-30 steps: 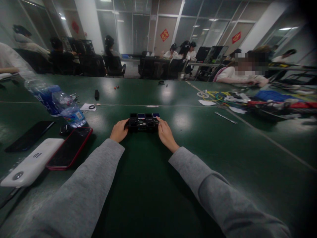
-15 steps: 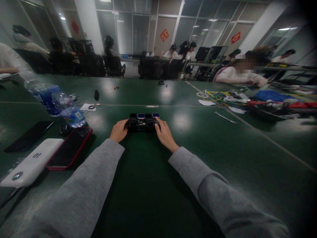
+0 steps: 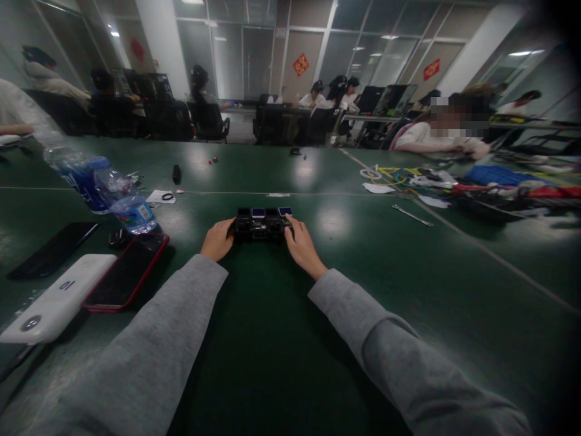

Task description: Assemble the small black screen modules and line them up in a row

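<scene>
Between my hands, on the green tabletop, is a small black electronic device with square dark panels along its top and some circuit parts showing in the middle. My left hand is closed against its left end, the fingertips partly hidden behind it. Gripping the right end is my right hand, with a finger laid along the top near a bluish panel. Both forearms, in grey sleeves, stretch forward across the table. The exact kind of device is too small to make out.
To the left lie a red-edged phone, a white power bank, a dark phone and plastic bottles. A wrench and a heap of cables are at the right. A person sits across the table.
</scene>
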`<state>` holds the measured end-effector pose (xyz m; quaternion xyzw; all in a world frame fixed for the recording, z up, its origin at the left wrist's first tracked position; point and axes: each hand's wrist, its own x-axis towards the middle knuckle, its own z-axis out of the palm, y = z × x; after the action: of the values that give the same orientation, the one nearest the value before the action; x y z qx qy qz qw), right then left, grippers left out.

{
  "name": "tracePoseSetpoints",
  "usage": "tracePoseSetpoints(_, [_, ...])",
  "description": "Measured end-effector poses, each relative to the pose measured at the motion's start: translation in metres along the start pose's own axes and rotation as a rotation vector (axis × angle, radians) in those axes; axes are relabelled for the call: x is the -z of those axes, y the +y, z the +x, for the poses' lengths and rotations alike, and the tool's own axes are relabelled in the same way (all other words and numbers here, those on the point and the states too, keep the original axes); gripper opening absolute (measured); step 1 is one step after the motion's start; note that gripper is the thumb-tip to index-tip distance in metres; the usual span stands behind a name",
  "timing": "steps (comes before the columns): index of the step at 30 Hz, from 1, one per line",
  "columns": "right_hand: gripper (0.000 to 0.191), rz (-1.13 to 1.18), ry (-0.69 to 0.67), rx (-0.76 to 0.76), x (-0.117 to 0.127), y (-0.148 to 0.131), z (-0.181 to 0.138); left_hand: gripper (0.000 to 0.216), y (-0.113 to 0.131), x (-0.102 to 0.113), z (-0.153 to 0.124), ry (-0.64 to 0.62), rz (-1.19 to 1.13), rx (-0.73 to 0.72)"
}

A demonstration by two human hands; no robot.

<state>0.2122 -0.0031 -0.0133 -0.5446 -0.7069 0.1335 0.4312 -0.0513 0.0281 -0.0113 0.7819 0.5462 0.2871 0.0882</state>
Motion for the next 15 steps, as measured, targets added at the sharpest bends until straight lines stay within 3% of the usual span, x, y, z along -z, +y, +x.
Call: tracePoseSetpoints(15, [0.046,-0.074,0.056,-0.002,-0.0027,0.0037,0.0015,0.048,-0.0014,-0.0008,0.0007,-0.005,0.011,0.0])
